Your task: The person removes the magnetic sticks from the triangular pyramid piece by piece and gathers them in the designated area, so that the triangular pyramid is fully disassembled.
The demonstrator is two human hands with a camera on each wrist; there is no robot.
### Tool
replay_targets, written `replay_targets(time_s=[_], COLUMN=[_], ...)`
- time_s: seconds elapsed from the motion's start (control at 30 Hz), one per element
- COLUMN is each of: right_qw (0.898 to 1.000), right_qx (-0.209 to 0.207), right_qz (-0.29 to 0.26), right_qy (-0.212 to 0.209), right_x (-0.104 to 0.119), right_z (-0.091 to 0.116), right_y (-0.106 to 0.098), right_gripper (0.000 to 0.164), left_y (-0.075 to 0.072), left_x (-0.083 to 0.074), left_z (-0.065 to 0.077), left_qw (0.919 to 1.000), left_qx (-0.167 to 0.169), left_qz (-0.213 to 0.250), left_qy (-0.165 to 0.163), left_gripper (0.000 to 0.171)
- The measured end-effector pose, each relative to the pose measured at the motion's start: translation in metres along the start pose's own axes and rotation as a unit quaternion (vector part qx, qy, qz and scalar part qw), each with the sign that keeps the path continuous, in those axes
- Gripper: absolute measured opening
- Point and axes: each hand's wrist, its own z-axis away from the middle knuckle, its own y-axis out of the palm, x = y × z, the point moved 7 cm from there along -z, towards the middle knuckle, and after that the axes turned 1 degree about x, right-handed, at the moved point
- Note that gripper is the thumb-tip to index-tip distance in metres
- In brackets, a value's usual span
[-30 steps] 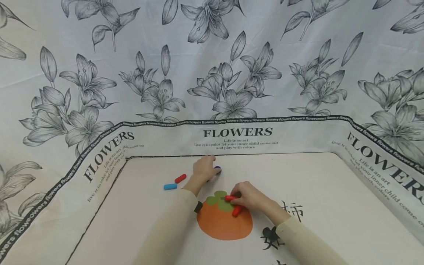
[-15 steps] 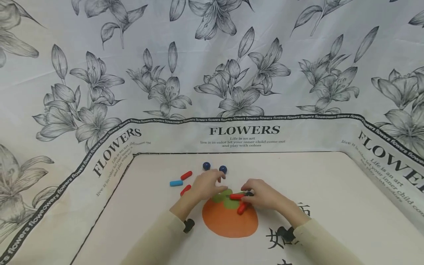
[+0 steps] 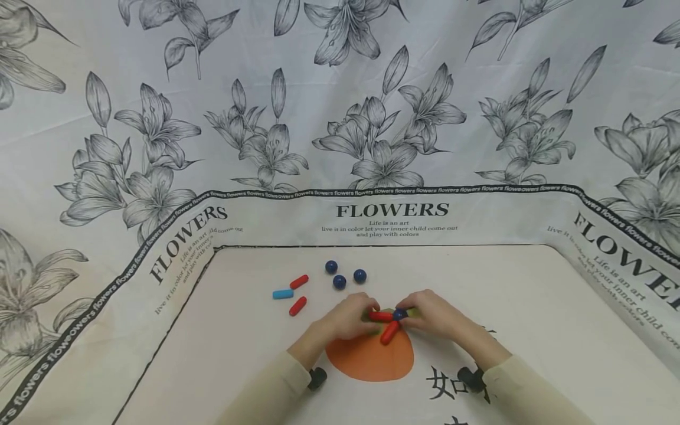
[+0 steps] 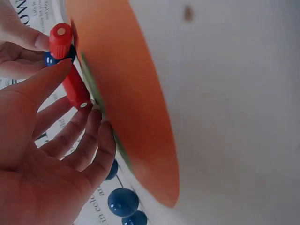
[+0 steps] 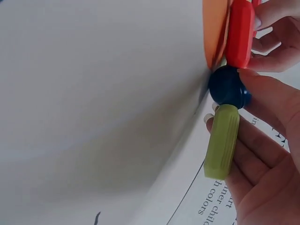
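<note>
A blue ball (image 3: 399, 315) joins two red magnetic rods, one lying sideways (image 3: 380, 317) and one slanting toward the person (image 3: 390, 332). From the same ball a yellow-green rod (image 5: 222, 143) sticks out, mostly covered by the right hand in the head view. My right hand (image 3: 435, 316) pinches the ball between thumb and fingers, the green rod lying along its other fingers. On the opposite side my left hand (image 3: 345, 316) holds the sideways red rod, its fingertips around the rod's free end. Both hands are over the printed orange persimmon (image 3: 372, 360).
Three loose blue balls, one of them nearest the hands (image 3: 339, 282), lie behind the left hand. To their left are two red rods (image 3: 298, 306) and a light blue rod (image 3: 283, 294). A flower-printed cloth (image 3: 393, 218) rises behind the table.
My left hand has come back from the loose balls at the rear and taken hold of the sideways red rod. My right hand has shifted its fingers onto the joined blue ball.
</note>
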Motion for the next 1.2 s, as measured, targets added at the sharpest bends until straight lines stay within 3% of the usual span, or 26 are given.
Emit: replay_targets(time_s=[0.13, 0.4, 0.7, 0.97, 1.2], right_qw=[1.0, 1.0, 1.0, 1.0, 1.0], right_qx=[-0.007, -0.01, -0.007, -0.011, -0.011], right_qz=[-0.005, -0.018, -0.017, -0.009, -0.014], right_qy=[-0.007, -0.02, -0.01, 0.011, -0.002], right_x=[-0.0045, -0.0081, -0.0091, -0.01, -0.0084], right_z=[0.0001, 0.0, -0.0019, -0.002, -0.002], right_y=[0.0007, 0.0, 0.0011, 0.0013, 0.0019], right_gripper=[0.022, 0.018, 0.019, 0.021, 0.022], left_y=[0.0042, 0.0023, 0.0002, 0.0, -0.0015], left_x=[-0.0002, 0.0014, 0.0004, 0.0018, 0.0048], left_z=[-0.0054, -0.0105, -0.0086, -0.0074, -0.004], left_qw=[0.9999, 0.9979, 0.9975, 0.9942, 0.9919], left_qx=[-0.001, 0.002, -0.004, -0.006, -0.016], left_qz=[0.009, 0.063, 0.062, 0.074, 0.083], left_qy=[0.007, -0.012, -0.034, -0.078, -0.095], left_gripper=[0.028, 0.02, 0.012, 0.013, 0.013])
